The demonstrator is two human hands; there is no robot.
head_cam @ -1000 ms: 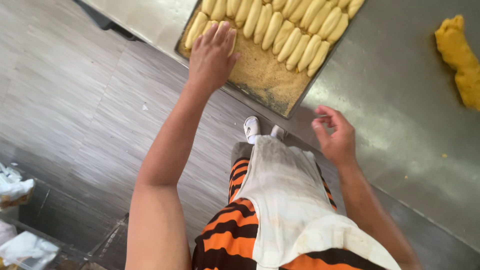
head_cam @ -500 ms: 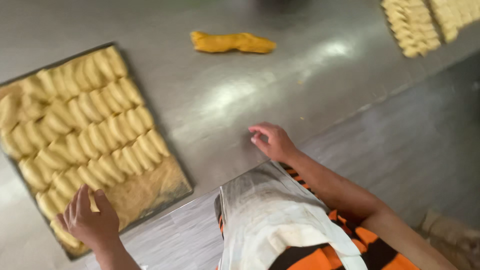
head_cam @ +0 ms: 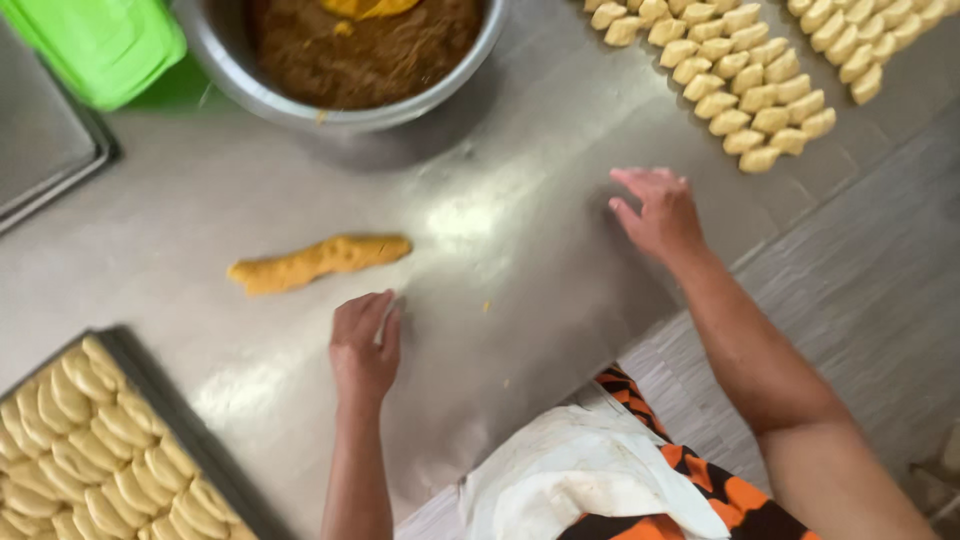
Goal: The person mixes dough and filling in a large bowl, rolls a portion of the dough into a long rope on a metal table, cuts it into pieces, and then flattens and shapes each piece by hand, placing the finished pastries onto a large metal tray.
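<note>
My left hand (head_cam: 364, 345) rests near the steel table (head_cam: 520, 260), fingers together and empty, just below the right end of an orange dough roll (head_cam: 318, 262). My right hand (head_cam: 655, 212) hovers palm down over the table, fingers slightly spread, holding nothing. It lies just below rows of small pale dough pieces (head_cam: 735, 85) laid out on the table.
A dark tray (head_cam: 205, 450) filled with shaped dough pieces sits at the lower left. A metal bowl (head_cam: 350, 110) of brown filling stands at the top, with a green plastic container (head_cam: 95, 45) beside it. Another tray edge (head_cam: 60, 170) shows at the far left.
The view has swung right along the table. My left hand has left the filled tray and now lies by the orange dough roll. My right hand has moved toward the rows of pieces.
</note>
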